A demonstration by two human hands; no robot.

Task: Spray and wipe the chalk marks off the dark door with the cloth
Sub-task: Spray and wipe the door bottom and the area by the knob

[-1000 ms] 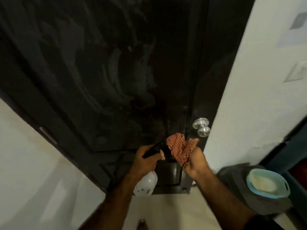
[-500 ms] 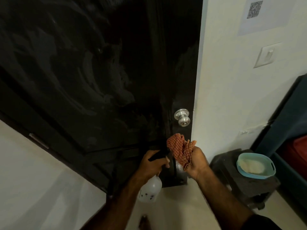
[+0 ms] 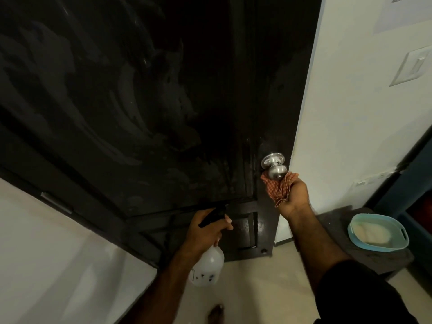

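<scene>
My left hand (image 3: 205,232) is wrapped around the black trigger head of the spray bottle (image 3: 207,267), whose white body hangs below my fist, low in front of the bottom panel of the door (image 3: 140,101). My right hand (image 3: 293,197) is bunched tight around the orange checked cloth (image 3: 278,190), up at the door's right edge. The cloth sits just under the metal knob (image 3: 274,165) and looks to touch its underside; can't tell if it presses the door face too. The door is dark, fills most of the view, and has pale smeared streaks (image 3: 131,108) across the big upper panel, with blotchy patches lower down near the knob. The knob sticks out right above the cloth, in the way of any upward stroke along that edge. White wall (image 3: 350,101) runs right of the door, with a light switch (image 3: 413,66) high up and the corner of a paper sheet (image 3: 402,12) above it, cut off by the frame. Lower right is a dark stool (image 3: 383,260) with a teal basin (image 3: 378,231) on top, something pale inside, can't tell what. The stool stands near my right forearm, apart from the door. Pale wall (image 3: 46,253) on the left, a metal hinge (image 3: 56,203) on that door edge. Beige floor (image 3: 252,288) below, my bare toes (image 3: 216,313) at the bottom edge. Black sleeve (image 3: 355,295) on my right arm.
</scene>
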